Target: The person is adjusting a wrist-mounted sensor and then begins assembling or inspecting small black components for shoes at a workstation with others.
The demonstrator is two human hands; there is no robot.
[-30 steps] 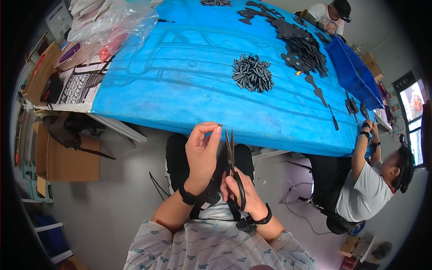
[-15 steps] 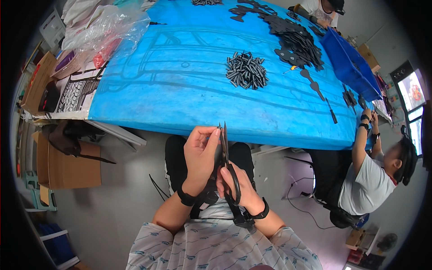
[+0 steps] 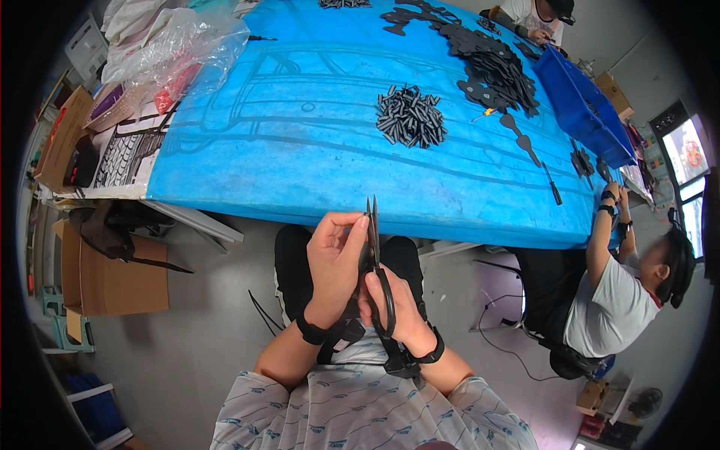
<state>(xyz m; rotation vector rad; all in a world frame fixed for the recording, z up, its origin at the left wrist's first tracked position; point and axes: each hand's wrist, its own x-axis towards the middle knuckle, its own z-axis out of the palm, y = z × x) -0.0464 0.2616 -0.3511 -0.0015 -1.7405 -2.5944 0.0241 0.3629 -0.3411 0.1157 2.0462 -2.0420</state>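
Note:
My left hand (image 3: 335,251) is held over my lap, just short of the blue table edge, with thumb and forefinger pinched together. Only a speck of a small dark piece shows at those fingertips, too little to name. Black-handled scissors (image 3: 373,236) point away from me in my right hand (image 3: 397,304), whose fingers wrap the handle loops. The blades stand nearly together right beside the left fingertips. Whether they touch the piece is hidden.
A pile of short dark tubes (image 3: 411,118) lies on the blue-covered table (image 3: 300,172). Flat black pieces (image 3: 499,71) are heaped farther back, near a blue bin (image 3: 581,105). One co-worker (image 3: 622,300) sits at right, another (image 3: 536,22) at the far side. Plastic bags (image 3: 176,52) lie at left.
The scissors have slid slightly forward along the left fingertips, and their blade tips are a little closer together. My left hand has barely moved.

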